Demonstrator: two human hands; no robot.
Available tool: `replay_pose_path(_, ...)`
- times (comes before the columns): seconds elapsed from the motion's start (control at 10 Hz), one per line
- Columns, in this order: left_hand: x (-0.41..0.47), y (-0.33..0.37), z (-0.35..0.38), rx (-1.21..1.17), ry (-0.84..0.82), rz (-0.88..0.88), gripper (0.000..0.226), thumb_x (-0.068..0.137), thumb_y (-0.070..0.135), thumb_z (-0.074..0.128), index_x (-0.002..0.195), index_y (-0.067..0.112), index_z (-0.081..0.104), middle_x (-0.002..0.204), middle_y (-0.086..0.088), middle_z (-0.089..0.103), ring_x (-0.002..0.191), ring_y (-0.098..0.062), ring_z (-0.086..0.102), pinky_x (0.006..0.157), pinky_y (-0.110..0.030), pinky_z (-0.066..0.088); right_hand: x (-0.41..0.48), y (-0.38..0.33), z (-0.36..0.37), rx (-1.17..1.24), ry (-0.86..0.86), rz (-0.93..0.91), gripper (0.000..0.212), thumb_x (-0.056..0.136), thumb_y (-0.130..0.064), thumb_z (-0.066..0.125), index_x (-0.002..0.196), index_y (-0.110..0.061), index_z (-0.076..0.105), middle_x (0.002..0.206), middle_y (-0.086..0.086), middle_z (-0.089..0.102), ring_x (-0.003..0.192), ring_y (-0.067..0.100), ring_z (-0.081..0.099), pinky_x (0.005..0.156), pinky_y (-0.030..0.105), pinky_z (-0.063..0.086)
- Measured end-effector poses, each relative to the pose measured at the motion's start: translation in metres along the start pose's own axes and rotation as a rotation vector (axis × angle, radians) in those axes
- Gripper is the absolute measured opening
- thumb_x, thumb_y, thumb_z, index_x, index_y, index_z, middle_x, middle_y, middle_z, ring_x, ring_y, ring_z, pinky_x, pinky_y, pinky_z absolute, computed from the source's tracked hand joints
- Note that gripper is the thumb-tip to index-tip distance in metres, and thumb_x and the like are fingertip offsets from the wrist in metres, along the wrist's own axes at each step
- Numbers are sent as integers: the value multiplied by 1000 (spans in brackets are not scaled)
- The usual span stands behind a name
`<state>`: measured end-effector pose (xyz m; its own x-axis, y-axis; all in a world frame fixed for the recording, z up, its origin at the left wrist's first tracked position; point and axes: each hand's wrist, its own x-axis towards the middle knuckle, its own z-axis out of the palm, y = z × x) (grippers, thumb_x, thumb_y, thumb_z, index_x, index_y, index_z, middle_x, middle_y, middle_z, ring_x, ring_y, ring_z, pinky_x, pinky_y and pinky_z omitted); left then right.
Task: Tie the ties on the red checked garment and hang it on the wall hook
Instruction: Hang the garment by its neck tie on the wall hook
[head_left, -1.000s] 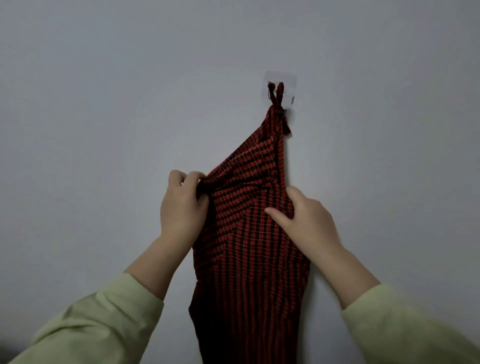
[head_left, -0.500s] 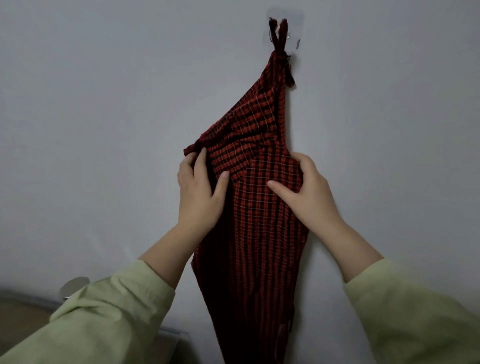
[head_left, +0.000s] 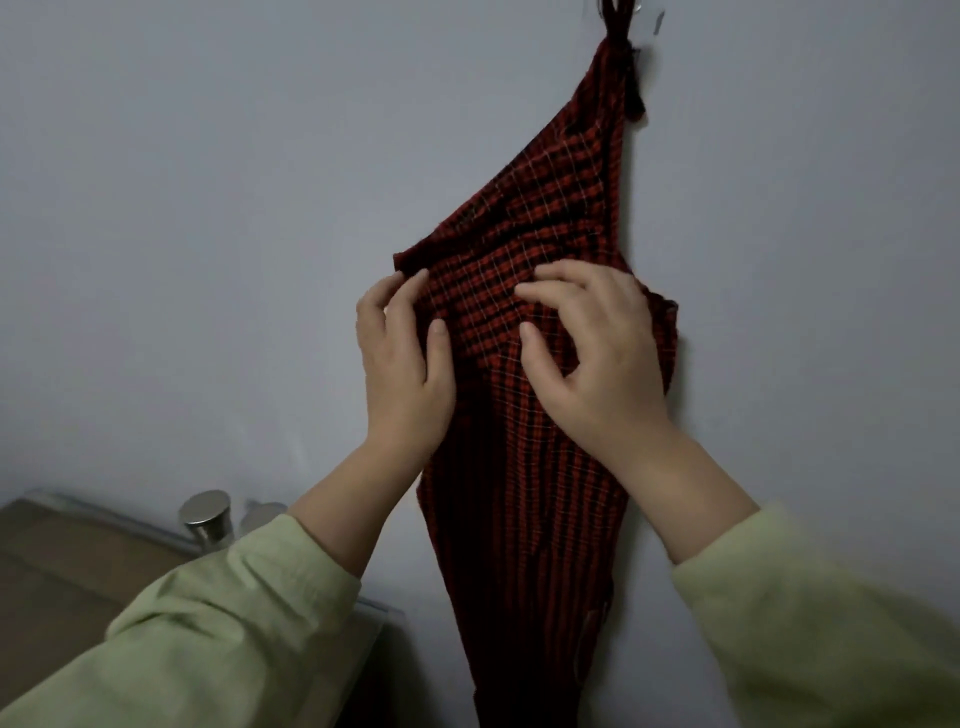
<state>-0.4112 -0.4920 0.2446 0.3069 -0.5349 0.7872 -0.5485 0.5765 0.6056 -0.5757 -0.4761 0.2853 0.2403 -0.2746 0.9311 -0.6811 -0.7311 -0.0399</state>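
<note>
Head cam: red checked garment (head_left: 545, 249) hangs flat against the grey wall (head_left: 208, 208). Its knotted ties (head_left: 615, 26) are looped over the wall hook (head_left: 647, 13) right at the top edge of frame, so the hook is barely in shot. One loose tie end (head_left: 634, 93) dangles just under the knot. The cloth fans out to a left corner about mid-height, then narrows and runs off the bottom edge.

Room-wise, there's plain wall on both sides of the fabric, more on the left. Lower left there's a brown shelf (head_left: 62, 561) w/ a clear edge strip, below the left forearm and apart from the garment.

Left hand (head_left: 402, 364) sits at the garment's left corner, fingers mostly straight and pointing up, thumb lying on the cloth. It's touching, not grabbing afaict. Right hand (head_left: 597, 353) is spread on the middle of the fabric w/ fingers bent, tips pressing the cloth to the wall, nothing bunched in it.

Count:
- 1 garment
- 1 hook
- 2 hands
- 2 pale green sleeves, left (head_left: 208, 623) and right (head_left: 831, 623)
- 2 metal knobs by the shelf: one sharp (head_left: 205, 514), one blurry behind it (head_left: 262, 512)
</note>
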Motion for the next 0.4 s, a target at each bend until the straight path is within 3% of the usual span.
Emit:
replay_pose_path(0.1,12,9,-29,-47,12,-16,31,97,11,41,124,15,54,121,5,50,116,-1,48,100,-23,41,14,-27,15,241,-110,79,23,92,-17,58,113,-13,66,111,-3,64,107,12,57,95,26,45)
replay_pose_path(0.2,26,19,-64,-131,2,-113,30,97,12,40,120,21,58,116,7,61,110,0,56,93,-19,45,32,-56,30,533,-167,275,19,95,-18,56,110,-15,66,100,-8,67,95,7,63,84,24,53)
replay_pose_path(0.4,48,37,-161,-324,-42,-360,30,102,23,36,114,18,64,110,-4,69,104,-18,66,93,-43,54,63,-126,69,1156,-263,637,30,102,-24,43,96,-9,68,73,5,67,61,16,61,65,29,55)
